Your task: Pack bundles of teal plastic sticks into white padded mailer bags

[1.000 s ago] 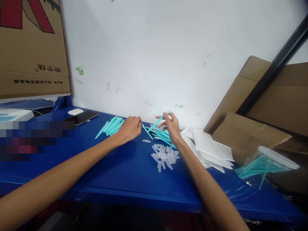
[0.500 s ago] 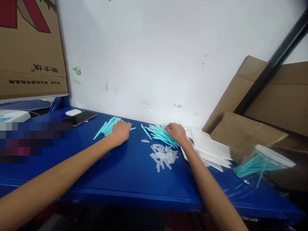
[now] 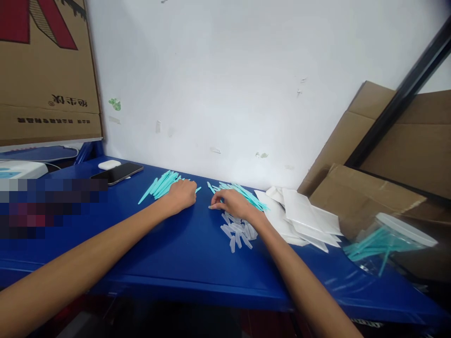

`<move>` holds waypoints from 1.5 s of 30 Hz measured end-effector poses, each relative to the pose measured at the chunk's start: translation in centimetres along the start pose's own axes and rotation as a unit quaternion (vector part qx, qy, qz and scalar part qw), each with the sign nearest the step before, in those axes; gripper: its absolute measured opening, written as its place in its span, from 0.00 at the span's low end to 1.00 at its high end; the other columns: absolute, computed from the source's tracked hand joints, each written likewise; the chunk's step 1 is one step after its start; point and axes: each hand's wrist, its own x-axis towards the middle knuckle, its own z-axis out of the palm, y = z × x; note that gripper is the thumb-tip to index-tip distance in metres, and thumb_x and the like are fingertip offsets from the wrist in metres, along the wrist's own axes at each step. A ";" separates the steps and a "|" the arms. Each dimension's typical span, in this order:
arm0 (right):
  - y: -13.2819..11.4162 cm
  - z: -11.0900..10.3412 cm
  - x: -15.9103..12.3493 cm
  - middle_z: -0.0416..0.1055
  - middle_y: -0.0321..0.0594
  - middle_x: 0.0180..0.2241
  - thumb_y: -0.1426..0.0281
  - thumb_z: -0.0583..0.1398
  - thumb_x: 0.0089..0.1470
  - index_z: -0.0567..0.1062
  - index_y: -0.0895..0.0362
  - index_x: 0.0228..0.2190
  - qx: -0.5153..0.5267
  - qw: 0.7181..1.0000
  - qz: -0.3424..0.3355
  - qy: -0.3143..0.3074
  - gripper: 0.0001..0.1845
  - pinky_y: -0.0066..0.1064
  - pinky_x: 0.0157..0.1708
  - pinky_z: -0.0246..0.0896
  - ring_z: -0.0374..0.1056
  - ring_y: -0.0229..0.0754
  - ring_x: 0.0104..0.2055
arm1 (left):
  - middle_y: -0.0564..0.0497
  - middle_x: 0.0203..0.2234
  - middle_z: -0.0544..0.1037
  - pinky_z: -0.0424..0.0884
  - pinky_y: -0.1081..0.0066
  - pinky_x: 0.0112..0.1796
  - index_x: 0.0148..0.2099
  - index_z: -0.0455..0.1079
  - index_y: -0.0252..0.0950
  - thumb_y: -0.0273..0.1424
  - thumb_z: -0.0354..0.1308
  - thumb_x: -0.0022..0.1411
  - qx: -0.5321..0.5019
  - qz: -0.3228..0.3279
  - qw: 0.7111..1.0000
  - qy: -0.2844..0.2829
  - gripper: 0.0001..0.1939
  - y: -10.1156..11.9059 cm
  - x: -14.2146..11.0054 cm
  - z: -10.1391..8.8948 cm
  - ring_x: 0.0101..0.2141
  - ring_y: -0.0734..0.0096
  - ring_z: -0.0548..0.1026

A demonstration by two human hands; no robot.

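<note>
My left hand [image 3: 183, 193] is closed beside a pile of slim turquoise plastic sticks [image 3: 160, 185], shaped like eyebrow razors. The tip of one turquoise stick [image 3: 198, 189] pokes out past its fingers. My right hand [image 3: 230, 203] is low over the table, thumb and forefinger pinched on a small translucent cap [image 3: 210, 207], mostly hidden by the fingertips. Behind that hand lies a second pile of turquoise sticks [image 3: 252, 197], partly covered by it. Just below the wrist is a heap of translucent caps [image 3: 237, 231].
White paper envelopes [image 3: 310, 216] lie to the right, near a clear jar [image 3: 387, 244] of turquoise sticks. A phone [image 3: 121, 173] and a white case [image 3: 109, 165] lie at the back left of the blue table [image 3: 169, 253]. Cardboard [image 3: 373, 192] leans at the right.
My right hand has moved left and nearer from the right-hand stick pile to the single loose cap, now between its fingers. My left hand has hardly moved.
</note>
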 end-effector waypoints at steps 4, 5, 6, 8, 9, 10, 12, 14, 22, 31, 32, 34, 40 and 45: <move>-1.3 0.4 -0.1 0.76 0.40 0.38 0.68 0.59 0.63 0.75 0.56 0.36 -0.063 0.998 -0.009 0.015 0.05 0.28 0.33 0.56 0.71 0.40 0.38 | 0.33 0.41 0.80 0.71 0.62 0.40 0.42 0.76 0.30 0.23 0.50 0.60 -0.008 0.011 1.000 0.010 0.14 -0.2 0.0 0.2 0.44 0.49 0.77; -1.6 0.5 -0.1 0.75 0.41 0.39 0.69 0.58 0.64 0.75 0.56 0.37 -0.080 0.997 -0.011 0.016 0.05 0.28 0.33 0.56 0.71 0.41 0.38 | 0.33 0.40 0.80 0.71 0.62 0.40 0.42 0.76 0.30 0.22 0.49 0.60 -0.011 0.012 1.000 0.013 0.14 -0.2 0.0 0.2 0.43 0.49 0.77; -1.9 0.6 -0.1 0.75 0.42 0.40 0.69 0.57 0.65 0.74 0.57 0.37 -0.096 0.995 -0.013 0.017 0.06 0.29 0.33 0.56 0.72 0.42 0.38 | 0.33 0.40 0.80 0.70 0.62 0.40 0.42 0.76 0.31 0.21 0.49 0.59 -0.015 0.011 1.000 0.016 0.14 -0.2 0.0 0.2 0.43 0.49 0.77; -2.4 0.8 0.0 0.75 0.45 0.41 0.69 0.55 0.66 0.73 0.58 0.39 -0.125 0.992 -0.018 0.015 0.07 0.30 0.32 0.57 0.72 0.43 0.37 | 0.33 0.40 0.80 0.70 0.63 0.39 0.42 0.75 0.31 0.21 0.50 0.59 -0.023 0.007 0.999 0.023 0.14 -0.2 0.0 0.1 0.43 0.49 0.77; -2.6 0.9 0.1 0.74 0.46 0.41 0.69 0.54 0.67 0.73 0.58 0.40 -0.138 0.990 -0.020 0.013 0.08 0.30 0.31 0.57 0.72 0.43 0.37 | 0.33 0.39 0.80 0.70 0.63 0.38 0.43 0.74 0.31 0.21 0.50 0.58 -0.027 0.005 0.999 0.027 0.14 -0.2 -0.1 0.0 0.43 0.50 0.77; -2.7 0.9 0.1 0.74 0.46 0.42 0.69 0.54 0.67 0.72 0.58 0.40 -0.148 0.989 -0.022 0.011 0.08 0.30 0.31 0.57 0.73 0.44 0.37 | 0.33 0.38 0.80 0.69 0.64 0.38 0.45 0.73 0.30 0.21 0.50 0.58 -0.032 0.002 0.999 0.031 0.14 -0.2 -0.1 0.0 0.42 0.50 0.77; -2.8 0.8 0.1 0.74 0.47 0.42 0.69 0.53 0.67 0.72 0.59 0.40 -0.164 0.986 -0.024 0.007 0.09 0.30 0.31 0.58 0.73 0.44 0.37 | 0.33 0.37 0.79 0.68 0.64 0.36 0.48 0.70 0.28 0.21 0.49 0.58 -0.042 0.000 0.998 0.038 0.16 -0.2 -0.1 -0.2 0.40 0.50 0.78; -2.7 0.7 0.0 0.74 0.47 0.42 0.68 0.53 0.68 0.72 0.59 0.40 -0.174 0.984 -0.025 0.007 0.09 0.30 0.32 0.58 0.73 0.44 0.37 | 0.33 0.36 0.79 0.67 0.65 0.34 0.50 0.68 0.28 0.20 0.48 0.58 -0.057 0.003 0.997 0.042 0.17 -0.2 -0.1 -0.3 0.38 0.50 0.78; -1.6 -0.3 -0.4 0.78 0.44 0.35 0.69 0.53 0.67 0.68 0.57 0.47 -0.176 0.983 0.018 0.041 0.09 0.30 0.30 0.54 0.74 0.46 0.36 | 0.43 0.35 0.79 0.61 0.68 0.30 0.46 0.66 0.36 0.24 0.43 0.65 -0.138 0.050 0.986 0.077 0.13 0.0 0.7 0.5 0.34 0.59 0.76; 1.6 -1.6 -0.9 0.79 0.38 0.40 0.70 0.55 0.64 0.63 0.50 0.53 -0.117 0.982 0.095 0.114 0.16 0.29 0.30 0.54 0.73 0.45 0.40 | 0.45 0.36 0.79 0.60 0.69 0.28 0.48 0.66 0.38 0.28 0.44 0.66 -0.186 0.100 0.973 0.089 0.13 0.0 0.6 0.6 0.33 0.60 0.76; 1.9 -1.6 -0.9 0.79 0.36 0.40 0.71 0.56 0.63 0.63 0.49 0.54 -0.108 0.983 0.096 0.114 0.18 0.28 0.30 0.54 0.73 0.44 0.40 | 0.45 0.37 0.79 0.60 0.69 0.29 0.49 0.66 0.38 0.28 0.44 0.66 -0.189 0.107 0.972 0.089 0.13 0.1 0.6 0.6 0.34 0.60 0.76; 2.2 -1.6 -1.0 0.79 0.34 0.39 0.72 0.58 0.61 0.63 0.48 0.54 -0.093 0.985 0.096 0.110 0.21 0.28 0.30 0.55 0.73 0.43 0.39 | 0.45 0.37 0.79 0.61 0.69 0.30 0.49 0.67 0.38 0.28 0.44 0.66 -0.191 0.124 0.969 0.091 0.13 0.1 0.6 0.7 0.35 0.61 0.76; 2.4 -1.5 -1.0 0.80 0.31 0.38 0.73 0.60 0.59 0.63 0.46 0.55 -0.076 0.986 0.091 0.114 0.24 0.28 0.30 0.55 0.73 0.43 0.38 | 0.45 0.34 0.79 0.62 0.70 0.30 0.50 0.67 0.38 0.28 0.43 0.67 -0.201 0.164 0.960 0.108 0.14 0.3 0.5 0.6 0.34 0.62 0.76; 2.3 -1.6 -1.0 0.80 0.32 0.38 0.70 0.60 0.60 0.65 0.45 0.54 -0.073 0.986 0.082 0.125 0.21 0.28 0.31 0.56 0.74 0.43 0.38 | 0.45 0.35 0.79 0.64 0.70 0.32 0.49 0.69 0.38 0.27 0.45 0.66 -0.213 0.154 0.959 0.109 0.15 0.2 0.5 0.5 0.35 0.62 0.76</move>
